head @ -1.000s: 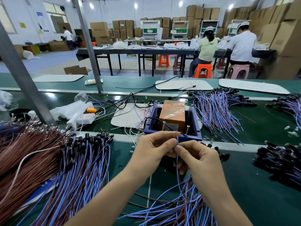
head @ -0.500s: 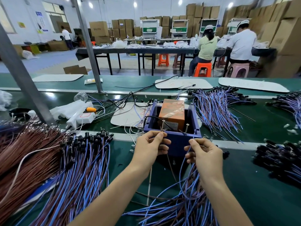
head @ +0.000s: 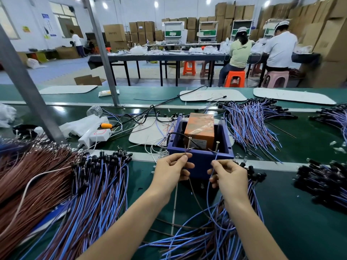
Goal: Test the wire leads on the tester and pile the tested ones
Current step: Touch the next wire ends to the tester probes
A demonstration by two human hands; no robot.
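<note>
The tester [head: 201,162] stands on the table [head: 304,228] straight ahead of you, with a box [head: 200,128] inside it and two pins [head: 190,142] upright along its near wall. Your left grip [head: 171,172] is just before the left pin and your right grip [head: 230,177] just before the right one. Each pinches a wire end of the lead [head: 207,199], which trails down toward you between them. The near heap [head: 202,241] lies under your right forearm. The left pile [head: 93,194] lies to your left, with the bare wires [head: 28,184] beyond it. The rear pile [head: 249,126] lies behind the tester to the right, and the right pile [head: 323,184] well off to the right. A mat [head: 146,134] lies behind and left of the tester.
</note>
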